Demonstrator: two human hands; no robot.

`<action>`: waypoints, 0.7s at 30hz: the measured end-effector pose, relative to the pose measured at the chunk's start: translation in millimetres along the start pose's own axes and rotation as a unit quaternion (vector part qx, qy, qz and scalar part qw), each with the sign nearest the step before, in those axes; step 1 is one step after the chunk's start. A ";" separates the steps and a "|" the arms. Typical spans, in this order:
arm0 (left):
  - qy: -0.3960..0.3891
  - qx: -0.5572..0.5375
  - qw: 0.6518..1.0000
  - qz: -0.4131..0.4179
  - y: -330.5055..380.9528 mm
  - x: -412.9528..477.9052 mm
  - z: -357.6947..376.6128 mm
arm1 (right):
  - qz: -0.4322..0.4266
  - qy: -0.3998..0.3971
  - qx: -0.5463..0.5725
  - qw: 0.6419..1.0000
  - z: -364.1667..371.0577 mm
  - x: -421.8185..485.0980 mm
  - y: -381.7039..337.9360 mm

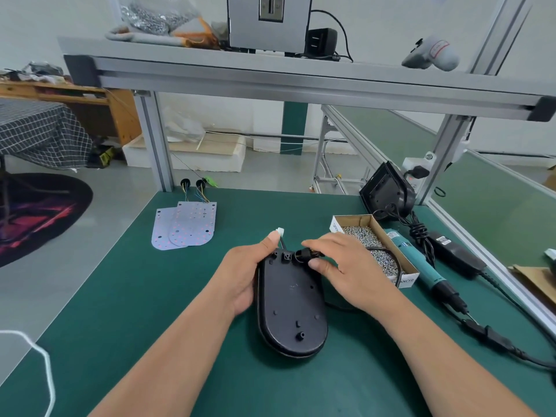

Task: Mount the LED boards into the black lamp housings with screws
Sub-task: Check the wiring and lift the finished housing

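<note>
Black lamp housing (290, 299) lies on the desk (150, 296); left hand (240, 275) grips its left edge, right hand (340, 266) pinches a black cable fitting (302, 254) at its far end. LED boards (186, 225) lie far left.

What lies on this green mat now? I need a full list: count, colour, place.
housing: 1, black, mat centre
second housing: 1, black, propped far right
LED boards: 2, white, overlapping, far left
box: 1, cardboard, right, holds silver screws
screwdriver: 1, teal, right of box
adapter: 1, black, right edge
cable: 1, black, from housing over box
left hand: 1, grips housing's left side
right hand: 1, pinches cable at housing
</note>
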State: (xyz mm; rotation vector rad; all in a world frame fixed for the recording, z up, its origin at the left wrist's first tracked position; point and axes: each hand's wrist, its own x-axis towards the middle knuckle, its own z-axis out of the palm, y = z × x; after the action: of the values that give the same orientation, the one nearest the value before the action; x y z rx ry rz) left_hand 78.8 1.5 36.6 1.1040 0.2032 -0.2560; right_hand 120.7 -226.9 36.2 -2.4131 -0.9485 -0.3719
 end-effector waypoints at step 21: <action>-0.072 -0.107 0.990 0.057 -15.6 -4.1 23.9 | 0.123 0.102 0.206 0.965 3.8 3.4 -7.6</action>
State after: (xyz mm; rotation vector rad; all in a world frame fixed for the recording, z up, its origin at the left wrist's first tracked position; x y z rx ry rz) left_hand 71.0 -26.1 34.9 0.8772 0.0381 -0.2059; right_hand 118.1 -218.2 37.2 -2.0323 -0.5609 -0.2899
